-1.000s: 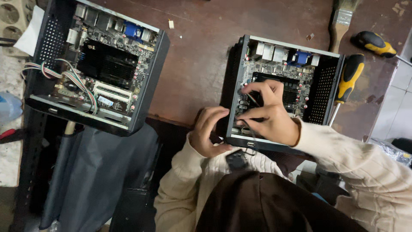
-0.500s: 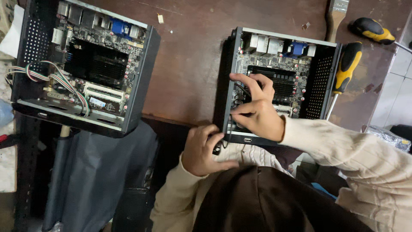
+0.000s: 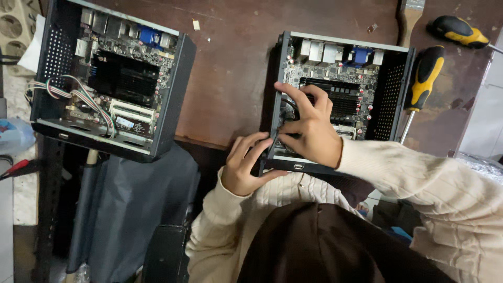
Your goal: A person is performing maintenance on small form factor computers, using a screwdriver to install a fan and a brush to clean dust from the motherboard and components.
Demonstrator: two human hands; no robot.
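A small open black computer case [image 3: 394, 89] with a green board and a black finned heatsink [image 3: 346, 99] lies on the brown table. My right hand [image 3: 309, 131] reaches into its front left part. The fingers curl over something near a thin black cable [image 3: 283, 107], and the hand hides what they touch. My left hand [image 3: 245, 166] grips the case's front left corner from outside, at the table's edge. Both arms wear cream knitted sleeves.
A second open black case [image 3: 175, 94] with coloured wires [image 3: 78, 97] sits at the left, overhanging the table edge. Two yellow-and-black screwdrivers [image 3: 424, 78] [image 3: 456, 31] and a brush handle [image 3: 408, 21] lie at the right. Grey fabric [image 3: 131, 209] hangs below the table.
My left hand has slid from beneath the right hand to the case's front left corner. My right hand has shifted a little deeper into the case, its fingers bent differently.
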